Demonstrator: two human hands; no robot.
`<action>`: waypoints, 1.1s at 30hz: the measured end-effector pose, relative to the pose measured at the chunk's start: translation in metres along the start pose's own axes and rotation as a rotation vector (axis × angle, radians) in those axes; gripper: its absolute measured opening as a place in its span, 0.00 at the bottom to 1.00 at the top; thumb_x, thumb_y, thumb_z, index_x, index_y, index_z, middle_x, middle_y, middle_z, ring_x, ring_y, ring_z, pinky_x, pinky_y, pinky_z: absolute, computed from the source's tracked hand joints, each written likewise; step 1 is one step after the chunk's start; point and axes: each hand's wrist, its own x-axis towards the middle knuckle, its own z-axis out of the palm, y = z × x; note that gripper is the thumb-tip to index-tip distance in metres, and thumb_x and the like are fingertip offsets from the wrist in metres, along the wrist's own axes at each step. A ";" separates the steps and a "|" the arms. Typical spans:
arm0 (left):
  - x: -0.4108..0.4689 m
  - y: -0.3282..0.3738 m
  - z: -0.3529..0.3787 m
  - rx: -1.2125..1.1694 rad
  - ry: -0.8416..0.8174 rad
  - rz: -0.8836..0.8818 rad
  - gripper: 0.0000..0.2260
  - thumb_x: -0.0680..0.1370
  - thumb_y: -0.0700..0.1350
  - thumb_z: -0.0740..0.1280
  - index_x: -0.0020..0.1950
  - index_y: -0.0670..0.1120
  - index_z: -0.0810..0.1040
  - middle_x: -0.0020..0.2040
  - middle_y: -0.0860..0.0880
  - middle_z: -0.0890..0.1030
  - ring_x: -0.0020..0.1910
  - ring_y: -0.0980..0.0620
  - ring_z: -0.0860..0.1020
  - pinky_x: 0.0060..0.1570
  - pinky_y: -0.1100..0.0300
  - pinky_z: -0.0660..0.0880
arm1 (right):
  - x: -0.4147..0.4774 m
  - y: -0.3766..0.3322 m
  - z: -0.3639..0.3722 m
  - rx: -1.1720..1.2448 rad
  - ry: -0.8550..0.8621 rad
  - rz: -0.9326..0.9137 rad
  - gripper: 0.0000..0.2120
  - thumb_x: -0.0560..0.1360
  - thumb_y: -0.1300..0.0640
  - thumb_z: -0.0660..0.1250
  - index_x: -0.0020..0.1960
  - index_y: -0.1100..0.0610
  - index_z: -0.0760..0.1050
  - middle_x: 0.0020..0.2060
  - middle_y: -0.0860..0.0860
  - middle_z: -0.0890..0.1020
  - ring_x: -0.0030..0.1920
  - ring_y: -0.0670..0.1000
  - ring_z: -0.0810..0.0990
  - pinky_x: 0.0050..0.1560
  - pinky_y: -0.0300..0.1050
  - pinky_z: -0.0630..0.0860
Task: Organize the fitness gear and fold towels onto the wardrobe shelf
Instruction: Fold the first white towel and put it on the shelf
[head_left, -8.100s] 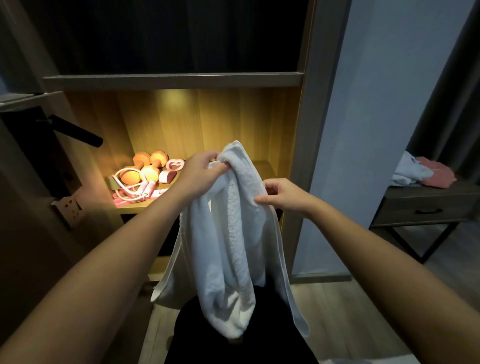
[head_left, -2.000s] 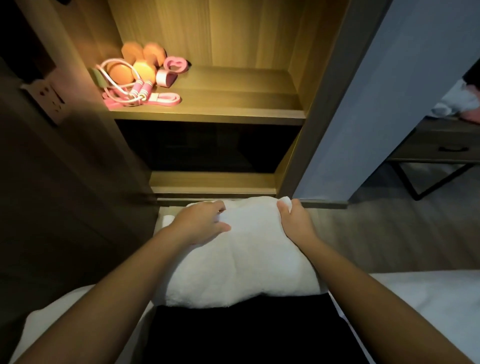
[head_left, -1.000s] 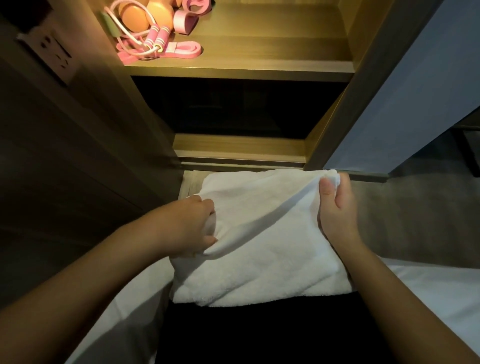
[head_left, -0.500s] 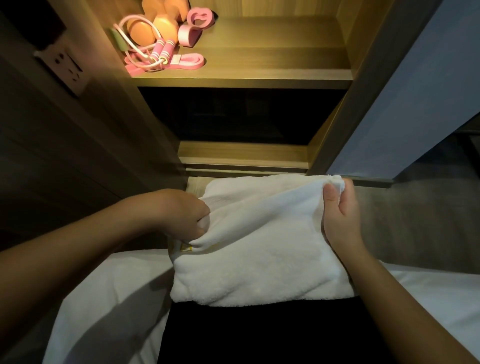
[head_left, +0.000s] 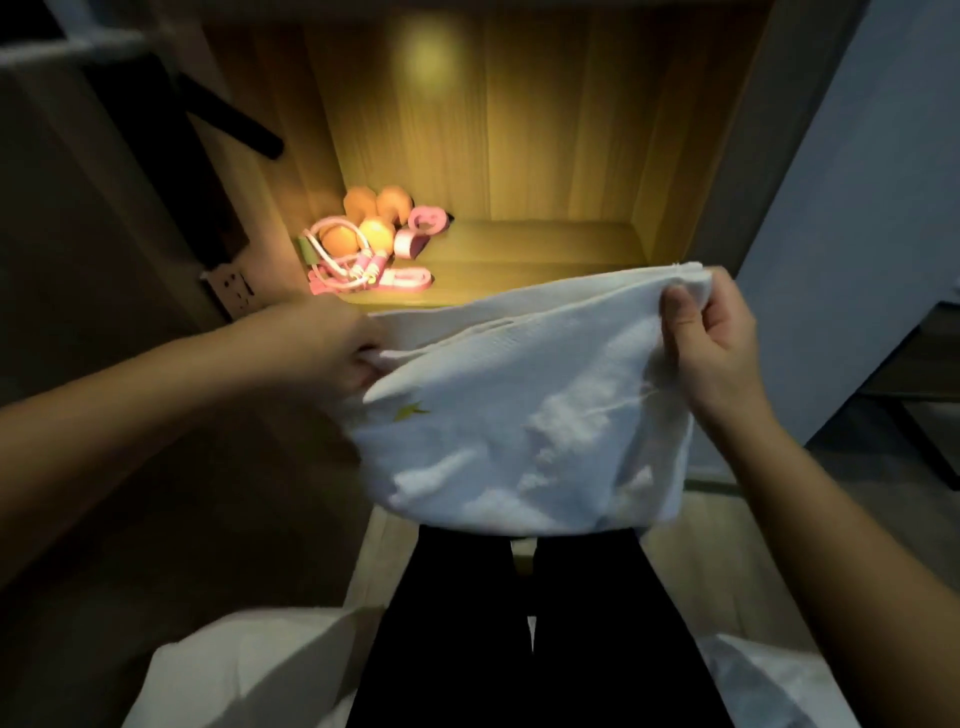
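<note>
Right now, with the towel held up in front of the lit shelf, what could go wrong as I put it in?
The towel hangs from its top edge only, pinched by the left hand and right hand, so its folds may slip open. The pink rope and orange dumbbells crowd the left side of the shelf; the towel could knock them unless it goes right.

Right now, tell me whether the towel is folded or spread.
Folded: the towel hangs in several layers, stacked edges showing along its top, gripped by the left hand and right hand.
</note>
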 end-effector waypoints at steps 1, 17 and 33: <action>0.000 -0.004 -0.012 -0.004 0.096 0.027 0.06 0.76 0.46 0.65 0.41 0.46 0.77 0.40 0.47 0.78 0.37 0.48 0.74 0.38 0.53 0.71 | 0.012 -0.010 0.000 -0.011 -0.009 -0.048 0.08 0.80 0.47 0.60 0.48 0.50 0.71 0.39 0.37 0.75 0.40 0.37 0.73 0.41 0.33 0.72; 0.005 -0.049 -0.026 -0.511 0.573 -0.107 0.04 0.77 0.41 0.68 0.42 0.45 0.78 0.36 0.53 0.76 0.36 0.56 0.75 0.33 0.61 0.70 | 0.072 -0.017 0.002 0.055 0.080 -0.041 0.07 0.77 0.43 0.61 0.46 0.46 0.72 0.39 0.40 0.78 0.39 0.35 0.77 0.37 0.29 0.74; -0.016 -0.029 0.054 -0.485 0.593 0.207 0.10 0.71 0.34 0.74 0.50 0.41 0.79 0.51 0.48 0.78 0.50 0.50 0.78 0.39 0.58 0.82 | 0.067 -0.018 0.020 0.236 0.066 0.115 0.09 0.81 0.46 0.59 0.49 0.47 0.76 0.46 0.48 0.81 0.47 0.48 0.80 0.49 0.47 0.80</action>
